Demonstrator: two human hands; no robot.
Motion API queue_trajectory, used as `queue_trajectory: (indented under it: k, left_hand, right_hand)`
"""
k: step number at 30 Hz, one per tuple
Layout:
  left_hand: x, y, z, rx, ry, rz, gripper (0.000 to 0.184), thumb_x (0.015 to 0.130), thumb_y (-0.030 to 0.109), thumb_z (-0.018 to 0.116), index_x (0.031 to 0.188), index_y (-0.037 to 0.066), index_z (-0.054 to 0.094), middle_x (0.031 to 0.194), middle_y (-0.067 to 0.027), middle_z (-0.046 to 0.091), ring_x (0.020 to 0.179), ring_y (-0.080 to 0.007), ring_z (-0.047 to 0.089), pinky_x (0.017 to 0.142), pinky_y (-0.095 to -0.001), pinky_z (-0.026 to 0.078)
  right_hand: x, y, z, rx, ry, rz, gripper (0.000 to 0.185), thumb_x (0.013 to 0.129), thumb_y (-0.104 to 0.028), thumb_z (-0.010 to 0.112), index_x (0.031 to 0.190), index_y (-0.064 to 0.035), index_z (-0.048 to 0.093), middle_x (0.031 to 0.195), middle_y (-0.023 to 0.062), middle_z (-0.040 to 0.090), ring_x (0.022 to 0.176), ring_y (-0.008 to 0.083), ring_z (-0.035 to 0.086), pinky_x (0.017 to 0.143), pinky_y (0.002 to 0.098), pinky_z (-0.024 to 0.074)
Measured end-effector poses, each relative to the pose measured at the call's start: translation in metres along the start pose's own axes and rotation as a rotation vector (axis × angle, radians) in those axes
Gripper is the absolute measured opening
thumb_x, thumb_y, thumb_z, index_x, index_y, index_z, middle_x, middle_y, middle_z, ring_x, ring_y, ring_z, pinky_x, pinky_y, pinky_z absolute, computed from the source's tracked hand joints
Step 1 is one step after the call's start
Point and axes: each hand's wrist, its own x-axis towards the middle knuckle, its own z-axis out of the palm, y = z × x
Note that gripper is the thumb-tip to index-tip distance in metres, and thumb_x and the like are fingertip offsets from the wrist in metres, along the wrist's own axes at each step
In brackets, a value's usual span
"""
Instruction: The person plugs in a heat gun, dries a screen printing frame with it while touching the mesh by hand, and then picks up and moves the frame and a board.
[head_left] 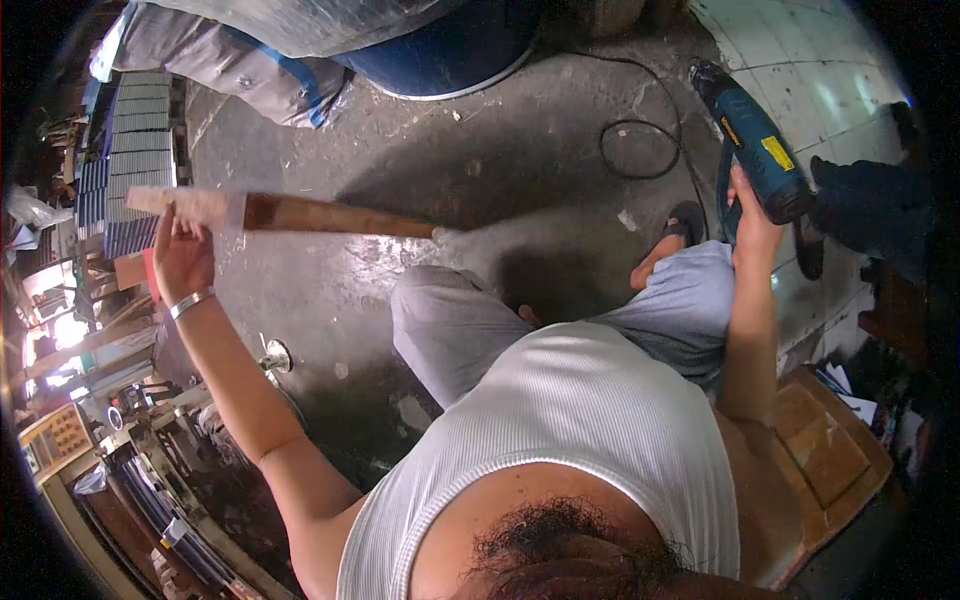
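My left hand (185, 255), with a metal band at its wrist, is closed on a long flat wooden piece (330, 216) at the left. The piece is pale at the hand's end and reddish brown beyond, and reaches toward the middle of the floor. On the right, my right hand (755, 215) is wrapped round the handle of a blue-green heat gun (760, 145) with a yellow label. The gun's dark nozzle points up and left, away from the wooden piece.
A dark cord (640, 122) loops on the concrete floor (400, 180). At the top stand a blue tub (450, 55) and a grey sack (240, 75). Stacked panels (140, 150) are at the left. A wooden seat (825, 450) is at the lower right.
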Motion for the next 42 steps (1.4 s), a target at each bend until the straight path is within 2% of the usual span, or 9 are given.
queue_trajectory:
  k: [2,6,10,12,18,20,23,30,42]
  left_hand:
    - [0.011,-0.016,0.013,-0.223,0.047,-0.050,0.019,0.098,0.009,0.061,0.112,-0.003,0.063,0.083,-0.0098,0.062,0.069,-0.0183,0.056,0.068,-0.0300,0.054]
    - [-0.004,-0.052,0.058,-0.246,-0.299,-0.159,0.015,0.096,0.012,0.067,0.101,-0.001,0.063,0.082,-0.0085,0.062,0.074,-0.0145,0.061,0.065,-0.0259,0.056]
    - [-0.018,-0.107,0.144,-0.357,0.090,-0.079,0.012,0.093,0.010,0.071,0.098,0.002,0.063,0.082,-0.0053,0.063,0.073,-0.0155,0.062,0.071,-0.0273,0.060]
    - [-0.008,-0.130,0.159,-0.404,0.007,-0.115,0.015,0.095,0.009,0.067,0.104,-0.002,0.061,0.091,-0.0121,0.069,0.083,-0.0214,0.068,0.089,-0.0339,0.061]
    - [0.009,-0.202,0.263,-0.512,-0.113,-0.023,0.020,0.092,0.001,0.069,0.108,0.000,0.057,0.093,-0.0082,0.065,0.073,-0.0194,0.065,0.076,-0.0344,0.064]
    - [-0.011,-0.200,0.315,-0.437,0.169,-0.126,0.025,0.089,-0.002,0.071,0.109,-0.001,0.057,0.097,-0.0115,0.064,0.077,-0.0223,0.065,0.078,-0.0401,0.064]
    - [-0.007,-0.222,0.355,-0.457,0.239,-0.059,0.036,0.084,-0.001,0.077,0.113,-0.005,0.056,0.108,-0.0179,0.063,0.092,-0.0270,0.065,0.075,-0.0451,0.064]
    - [0.058,-0.217,0.365,-0.337,0.459,-0.182,0.040,0.078,0.002,0.083,0.111,-0.005,0.062,0.113,-0.0188,0.064,0.092,-0.0270,0.067,0.068,-0.0388,0.067]
    - [0.098,-0.226,0.374,-0.312,0.434,-0.267,0.041,0.075,0.005,0.087,0.108,-0.005,0.066,0.108,-0.0172,0.071,0.084,-0.0273,0.072,0.060,-0.0339,0.062]
  right_hand:
    - [0.000,0.000,-0.001,0.021,0.018,-0.004,0.015,0.090,-0.010,0.075,0.102,-0.0038,0.069,0.088,0.0013,0.066,0.072,0.0114,0.056,0.065,0.0271,0.0433]
    - [0.004,0.003,-0.007,0.109,0.019,-0.016,0.017,0.089,-0.010,0.075,0.104,-0.0031,0.068,0.088,0.0018,0.065,0.072,0.0113,0.056,0.064,0.0275,0.0430]
    - [0.005,0.005,-0.012,0.173,0.076,0.013,0.019,0.088,-0.010,0.076,0.103,-0.0031,0.067,0.089,0.0019,0.065,0.071,0.0112,0.056,0.063,0.0279,0.0438]
    - [0.006,0.006,-0.013,0.231,0.121,0.047,0.018,0.085,-0.011,0.079,0.097,-0.0047,0.067,0.086,0.0009,0.064,0.070,0.0111,0.056,0.062,0.0280,0.0431]
    - [0.006,0.006,-0.018,0.284,0.102,0.025,0.021,0.086,-0.010,0.078,0.102,-0.0038,0.066,0.089,0.0020,0.065,0.073,0.0120,0.057,0.064,0.0292,0.0446]
    - [0.006,0.009,-0.019,0.271,0.106,0.015,0.022,0.087,-0.009,0.078,0.104,-0.0036,0.066,0.090,0.0027,0.065,0.073,0.0122,0.057,0.065,0.0295,0.0452]
    - [0.001,0.003,-0.019,0.288,0.126,0.032,0.024,0.087,-0.010,0.078,0.106,-0.0029,0.066,0.092,0.0034,0.066,0.073,0.0126,0.057,0.066,0.0296,0.0462]
    - [0.003,0.014,-0.035,0.242,0.122,0.012,0.022,0.090,-0.007,0.074,0.109,0.0007,0.066,0.092,0.0044,0.067,0.073,0.0124,0.059,0.063,0.0293,0.0471]
    - [0.000,0.016,-0.031,0.121,0.107,-0.048,0.022,0.086,-0.009,0.078,0.103,-0.0011,0.067,0.093,0.0046,0.068,0.074,0.0129,0.060,0.066,0.0285,0.0480]
